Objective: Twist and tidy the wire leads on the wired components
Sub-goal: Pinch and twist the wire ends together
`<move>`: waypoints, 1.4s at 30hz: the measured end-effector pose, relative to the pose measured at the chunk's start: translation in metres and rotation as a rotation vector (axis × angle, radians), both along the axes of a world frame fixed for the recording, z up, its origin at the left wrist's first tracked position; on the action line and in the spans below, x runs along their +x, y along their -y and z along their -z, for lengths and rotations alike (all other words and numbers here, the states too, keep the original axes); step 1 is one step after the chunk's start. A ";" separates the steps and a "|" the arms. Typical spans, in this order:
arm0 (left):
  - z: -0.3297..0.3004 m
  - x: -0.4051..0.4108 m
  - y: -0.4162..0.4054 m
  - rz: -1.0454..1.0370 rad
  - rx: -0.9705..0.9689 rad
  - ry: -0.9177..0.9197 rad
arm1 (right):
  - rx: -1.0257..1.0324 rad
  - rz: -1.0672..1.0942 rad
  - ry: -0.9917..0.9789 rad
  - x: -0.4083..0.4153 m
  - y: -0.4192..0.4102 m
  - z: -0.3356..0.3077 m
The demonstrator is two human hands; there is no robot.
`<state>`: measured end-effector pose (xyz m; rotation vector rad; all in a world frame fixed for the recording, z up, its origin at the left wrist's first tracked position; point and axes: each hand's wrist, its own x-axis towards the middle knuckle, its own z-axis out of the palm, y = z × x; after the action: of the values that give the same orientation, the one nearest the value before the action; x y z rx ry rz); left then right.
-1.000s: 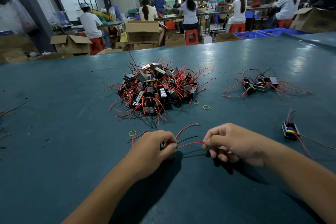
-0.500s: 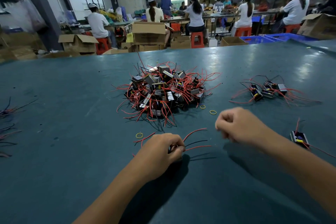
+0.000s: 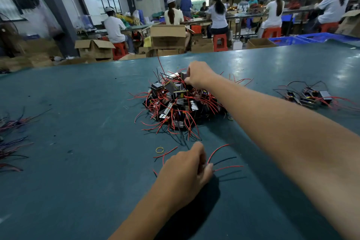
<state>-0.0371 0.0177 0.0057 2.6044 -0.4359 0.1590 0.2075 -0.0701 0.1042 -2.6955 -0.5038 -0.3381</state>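
tangled pile of components (image 3: 175, 101) bristles with red leads (image 3: 187, 126).

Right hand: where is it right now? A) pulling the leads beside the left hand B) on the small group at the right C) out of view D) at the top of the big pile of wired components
D: the right hand reaches over the big pile, fingers curled at a component on its top.

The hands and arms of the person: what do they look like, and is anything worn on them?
Both hands, the left hand and the right hand, are bare: no gloves, rings or watch can be seen. Both forearms are also bare as far as the picture's edge, so no sleeve shows. No markings, straps or cables are on them.
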 end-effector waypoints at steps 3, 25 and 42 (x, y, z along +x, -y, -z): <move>0.005 0.002 0.001 -0.062 0.041 0.013 | -0.056 -0.015 0.019 0.003 0.003 0.006; 0.004 0.003 0.003 -0.079 0.058 0.023 | 1.414 -0.088 -0.050 -0.145 0.151 -0.001; -0.003 0.005 -0.017 -0.159 0.156 0.024 | 1.185 -0.056 -0.306 -0.226 0.147 0.094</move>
<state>-0.0325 0.0346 0.0092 2.7936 -0.2587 0.2174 -0.0184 -0.2168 0.0107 -1.5317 -0.1726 -0.1229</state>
